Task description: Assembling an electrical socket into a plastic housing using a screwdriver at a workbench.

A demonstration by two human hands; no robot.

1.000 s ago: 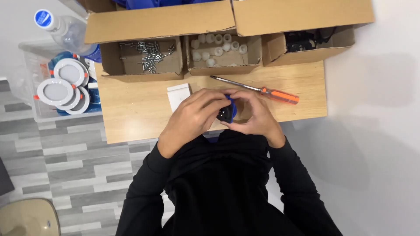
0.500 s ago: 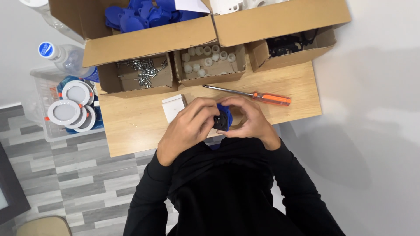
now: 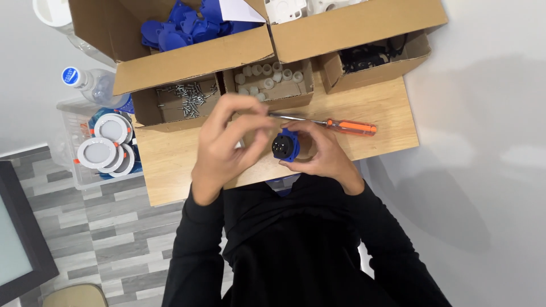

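Note:
My right hand [image 3: 324, 156] grips a round blue socket part [image 3: 285, 146] with a black face, holding it just above the near edge of the wooden table [image 3: 170, 170]. My left hand [image 3: 224, 145] hovers just left of the part, off it, with fingers loosely curved and thumb apart; I see nothing in it. Just beyond both hands lies a screwdriver [image 3: 348, 126] with an orange handle, its shaft pointing left behind my left fingertips.
Along the far side stand open cardboard boxes: screws [image 3: 185, 95], small white caps [image 3: 272, 77], black parts [image 3: 369, 57], and a larger box of blue parts [image 3: 187, 24]. To the left, a plastic bin holds round white lamps [image 3: 102, 149] beside a water bottle [image 3: 91, 82].
My left hand has come off the blue part and lifted toward the boxes. The right hand keeps holding the part. The view has shifted closer and down the table.

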